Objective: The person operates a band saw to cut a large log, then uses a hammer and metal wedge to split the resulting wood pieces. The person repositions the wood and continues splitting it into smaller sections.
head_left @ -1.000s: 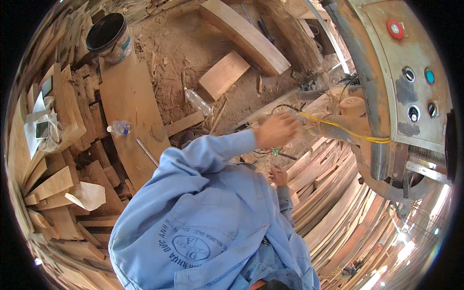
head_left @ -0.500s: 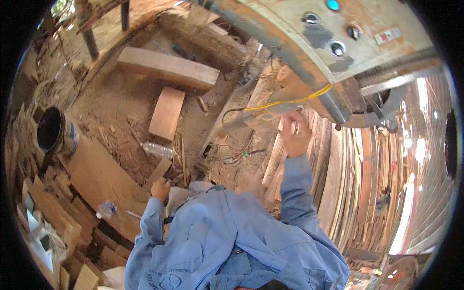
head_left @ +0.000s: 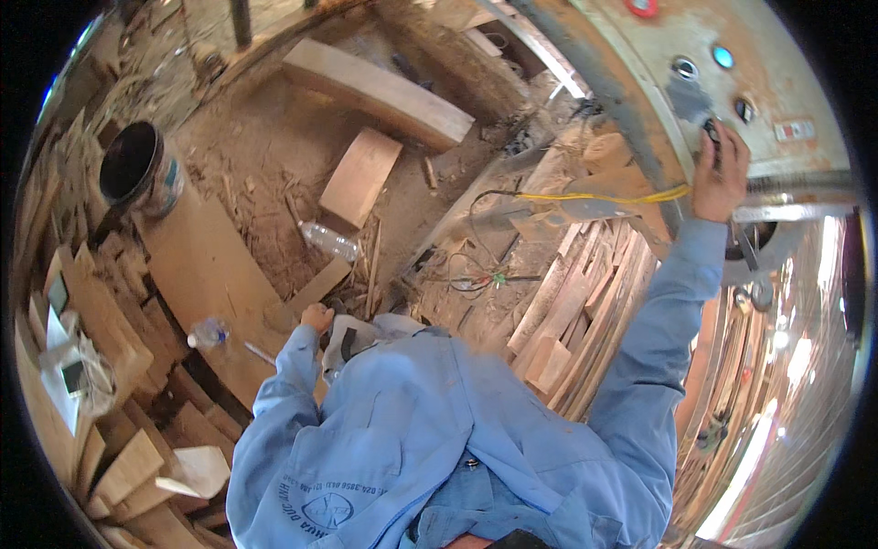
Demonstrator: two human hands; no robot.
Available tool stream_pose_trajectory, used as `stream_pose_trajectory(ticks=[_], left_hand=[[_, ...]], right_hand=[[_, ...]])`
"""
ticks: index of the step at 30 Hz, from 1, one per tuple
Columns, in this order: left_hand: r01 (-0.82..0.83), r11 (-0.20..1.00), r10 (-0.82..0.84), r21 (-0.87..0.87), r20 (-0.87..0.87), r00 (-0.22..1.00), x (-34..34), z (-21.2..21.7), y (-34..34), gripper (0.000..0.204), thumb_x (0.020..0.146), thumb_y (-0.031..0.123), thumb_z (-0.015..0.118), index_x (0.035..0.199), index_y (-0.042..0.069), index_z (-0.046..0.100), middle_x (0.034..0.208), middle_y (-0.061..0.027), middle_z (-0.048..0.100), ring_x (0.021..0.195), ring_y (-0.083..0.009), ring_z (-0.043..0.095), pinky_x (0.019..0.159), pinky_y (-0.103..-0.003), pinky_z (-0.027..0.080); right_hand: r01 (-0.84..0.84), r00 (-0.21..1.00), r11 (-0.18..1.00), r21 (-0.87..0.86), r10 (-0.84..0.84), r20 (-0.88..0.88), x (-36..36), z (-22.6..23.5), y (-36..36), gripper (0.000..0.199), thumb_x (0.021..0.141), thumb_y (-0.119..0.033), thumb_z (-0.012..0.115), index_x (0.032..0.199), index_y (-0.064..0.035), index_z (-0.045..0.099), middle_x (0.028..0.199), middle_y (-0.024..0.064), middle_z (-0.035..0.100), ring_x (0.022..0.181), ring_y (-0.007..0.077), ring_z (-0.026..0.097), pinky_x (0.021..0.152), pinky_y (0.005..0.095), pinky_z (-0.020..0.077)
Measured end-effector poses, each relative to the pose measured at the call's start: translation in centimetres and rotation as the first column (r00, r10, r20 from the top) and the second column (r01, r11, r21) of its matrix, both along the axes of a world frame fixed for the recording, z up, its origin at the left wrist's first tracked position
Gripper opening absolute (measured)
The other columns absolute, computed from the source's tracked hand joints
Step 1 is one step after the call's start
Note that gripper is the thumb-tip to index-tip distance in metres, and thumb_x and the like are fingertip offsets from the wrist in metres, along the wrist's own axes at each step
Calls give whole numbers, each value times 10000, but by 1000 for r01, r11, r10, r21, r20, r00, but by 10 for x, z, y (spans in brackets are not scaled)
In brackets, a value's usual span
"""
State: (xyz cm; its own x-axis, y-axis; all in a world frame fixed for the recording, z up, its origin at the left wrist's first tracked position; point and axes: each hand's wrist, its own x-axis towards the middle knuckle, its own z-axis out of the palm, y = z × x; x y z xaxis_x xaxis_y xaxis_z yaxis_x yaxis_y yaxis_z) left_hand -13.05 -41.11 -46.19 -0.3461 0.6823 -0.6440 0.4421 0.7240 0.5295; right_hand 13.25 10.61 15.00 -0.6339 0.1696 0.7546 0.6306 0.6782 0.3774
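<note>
On the grey control panel at the upper right, my right hand has its fingers closed around a dark rotary knob. Other knobs and a lit blue button sit close to it. My left hand is down at my left side, fingers curled. It is next to a short wood strip and the grey cloth at my waist; what it grips, if anything, is hidden. A clear plastic bottle lies just beyond.
A thick timber beam and a shorter block lie on the dirty floor ahead. A black bucket stands on a board at left. Yellow cable runs below the panel. Stacked planks lie to the right.
My right hand has moved up and right from below the panel onto the knob. The view has shifted, so the floor things appear farther right. My left hand stays low at my side.
</note>
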Motion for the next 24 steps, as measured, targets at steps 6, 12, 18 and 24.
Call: stream_pose_trajectory(ticks=[6,12,18,24], left_hand=[[-173,974,188,-144,96,978,19,7,-15,456,796,444,566,894,23,713,974,-197,694,966,-404,643,886,-449,507],[-50,958,85,-281,113,990,23,-9,-43,449,801,426,561,980,49,726,1072,-208,672,1033,-392,630,929,-438,494],[-63,965,88,-256,85,992,18,-16,-46,448,795,400,547,961,24,723,1057,-220,670,1021,-398,629,933,-451,487],[8,972,26,-234,140,990,8,-30,-21,445,799,382,521,944,8,714,1032,-232,673,1001,-400,628,923,-450,485]], right_hand=[[183,980,977,-109,-190,-61,12,-4,18,253,814,-120,753,1064,-128,716,958,72,636,748,181,636,672,307,526],[92,994,994,-61,-95,-46,9,-4,23,256,808,-137,765,1054,-97,706,909,72,606,653,146,573,604,286,500],[89,995,996,-14,-90,-50,3,-6,30,320,790,-217,791,1059,-79,686,959,79,619,697,158,566,595,277,489],[91,974,988,-121,-114,-197,1,-12,36,332,762,-228,809,1044,-97,689,970,82,629,752,175,593,611,277,500]])
